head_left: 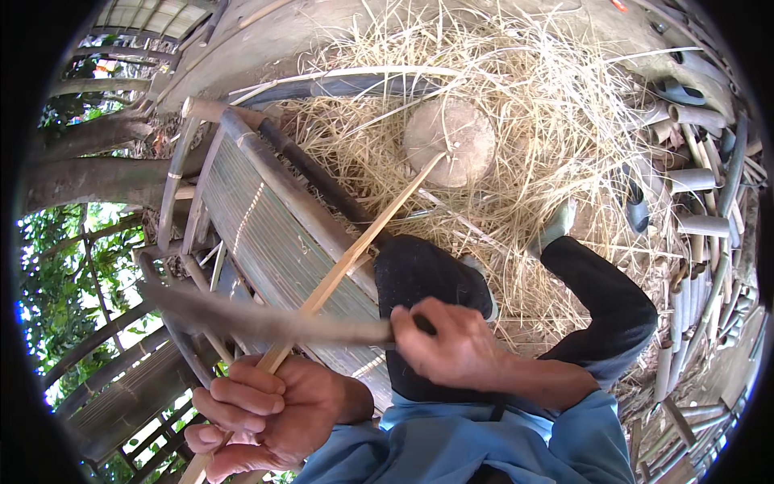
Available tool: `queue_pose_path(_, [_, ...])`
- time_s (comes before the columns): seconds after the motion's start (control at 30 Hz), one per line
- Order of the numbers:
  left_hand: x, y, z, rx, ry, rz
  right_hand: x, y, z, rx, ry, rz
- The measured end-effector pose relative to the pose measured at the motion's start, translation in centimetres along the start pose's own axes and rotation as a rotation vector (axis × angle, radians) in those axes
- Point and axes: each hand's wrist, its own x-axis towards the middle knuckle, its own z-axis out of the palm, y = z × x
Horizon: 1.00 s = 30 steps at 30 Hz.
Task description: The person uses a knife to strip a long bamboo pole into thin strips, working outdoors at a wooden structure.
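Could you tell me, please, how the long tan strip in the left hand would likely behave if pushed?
The strip may flex slightly, being long and narrow, yet seems fairly stiff, running nearly straight beyond the left hand. It is probably light, given its slenderness.

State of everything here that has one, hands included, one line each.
Left hand: closed around the strip.
Right hand: closed on the knife's handle.
Knife: held, motion-blurred, blade crossing the strip.
Wooden strip: held slanted, far tip over the block; contact unclear.
Round block: flat face up.
Pale strands: loose, scattered.
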Motion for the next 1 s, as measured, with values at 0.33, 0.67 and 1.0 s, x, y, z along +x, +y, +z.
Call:
queue_pose_path(0.33, [0.6, -3.5, -2.5, -0.119, -0.168, -0.040, -3.7, 29.5, 8.0, -0.203, -0.093, 0.625])
queue_pose_path(0.67, [3.5, -8.6, -2.3, -0.022, -0.002, -0.036, -4.6, 37.2, 3.6, -0.191, 0.046, 0.882])
queue_pose_path(1.0, [-1.4, -13.9, 3.4, 0.380, -0.459, -0.491, -6.1, 17.1, -14.5, -0.336, 0.624, 0.898])
